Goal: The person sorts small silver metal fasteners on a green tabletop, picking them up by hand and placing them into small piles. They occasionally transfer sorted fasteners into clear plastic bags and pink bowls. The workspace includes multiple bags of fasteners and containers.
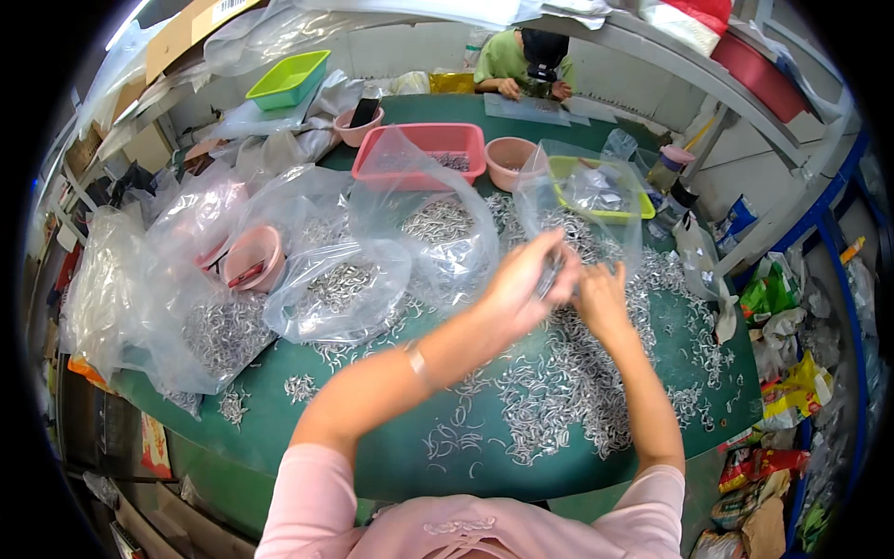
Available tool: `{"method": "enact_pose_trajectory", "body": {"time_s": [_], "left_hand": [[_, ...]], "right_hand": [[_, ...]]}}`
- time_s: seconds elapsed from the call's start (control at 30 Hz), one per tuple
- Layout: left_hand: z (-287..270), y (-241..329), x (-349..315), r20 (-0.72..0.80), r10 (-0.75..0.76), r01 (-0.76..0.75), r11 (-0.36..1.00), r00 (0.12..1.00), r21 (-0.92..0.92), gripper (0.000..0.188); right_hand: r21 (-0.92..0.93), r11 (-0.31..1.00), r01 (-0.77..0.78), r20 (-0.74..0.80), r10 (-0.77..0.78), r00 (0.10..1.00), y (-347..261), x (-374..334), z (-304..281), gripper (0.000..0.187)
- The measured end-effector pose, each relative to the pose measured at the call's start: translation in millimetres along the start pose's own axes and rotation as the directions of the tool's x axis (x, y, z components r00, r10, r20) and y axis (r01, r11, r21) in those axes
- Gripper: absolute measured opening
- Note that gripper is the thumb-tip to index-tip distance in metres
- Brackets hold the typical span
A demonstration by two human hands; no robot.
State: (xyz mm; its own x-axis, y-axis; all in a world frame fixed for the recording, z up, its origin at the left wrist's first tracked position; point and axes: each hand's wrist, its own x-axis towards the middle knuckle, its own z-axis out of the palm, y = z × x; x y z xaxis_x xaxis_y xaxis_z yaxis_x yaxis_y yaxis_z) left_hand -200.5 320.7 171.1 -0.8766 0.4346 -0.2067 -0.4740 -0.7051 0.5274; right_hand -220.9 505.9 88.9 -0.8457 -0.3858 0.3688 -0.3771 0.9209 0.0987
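Note:
Over the pile of small curved silver metal pieces (577, 391), my left hand (529, 278) is closed around a small clump of metal pieces (551, 274), smeared by motion. Close beside it on the right is my right hand (602, 296), its fingers bent and partly spread, with nothing visible in them. A clear plastic bag (619, 219) stands upright just beyond both hands, over more of the metal pieces. Left of my left hand sits an open clear bag (447, 228) holding many such pieces, and nearer is another open clear bag (337, 284) with pieces inside.
Beyond the bags stand a pink basin (419, 138), a round pink bowl (510, 160) and a yellow-green tray (602, 189). At left, a pink bowl (253, 256) rests among plastic bags. Across the green table (400, 456) sits another person (521, 70). A blue-framed shelf (829, 252) is at right.

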Motion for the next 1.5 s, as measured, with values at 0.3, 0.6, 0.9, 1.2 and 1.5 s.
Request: {"method": "enact_pose_trajectory", "body": {"time_s": [0.3, 0.6, 0.9, 1.2, 1.5], "left_hand": [[-2, 5, 170, -0.143, 0.389, -0.234, 0.766, 0.91, 0.599, 0.039], [-11, 51, 83, 0.726, -0.157, -0.566, -0.741, 0.67, 0.362, 0.021], [-4, 72, 87, 0.896, 0.137, -0.372, -0.875, 0.424, 0.31, 0.015], [-69, 1, -111, 0.652, 0.438, -0.547, -0.356, 0.619, 0.758, 0.029], [-177, -116, -227, 0.039, 0.466, 0.031, -0.142, 0.884, 0.989, 0.041]], "right_hand": [[0.033, 0.987, 0.158, -0.224, -0.146, 0.964, -16, 8, -47, 0.015], [0.001, 0.978, 0.206, -0.429, -0.186, 0.884, 32, 35, -86, 0.01], [-0.101, 0.989, 0.112, -0.541, -0.149, 0.828, 37, 56, -93, 0.011], [0.361, 0.922, 0.136, -0.243, -0.047, 0.969, -64, -97, -68, 0.047], [0.685, 0.722, 0.1, 0.142, -0.267, 0.953, -176, -180, -19, 0.047]]}}
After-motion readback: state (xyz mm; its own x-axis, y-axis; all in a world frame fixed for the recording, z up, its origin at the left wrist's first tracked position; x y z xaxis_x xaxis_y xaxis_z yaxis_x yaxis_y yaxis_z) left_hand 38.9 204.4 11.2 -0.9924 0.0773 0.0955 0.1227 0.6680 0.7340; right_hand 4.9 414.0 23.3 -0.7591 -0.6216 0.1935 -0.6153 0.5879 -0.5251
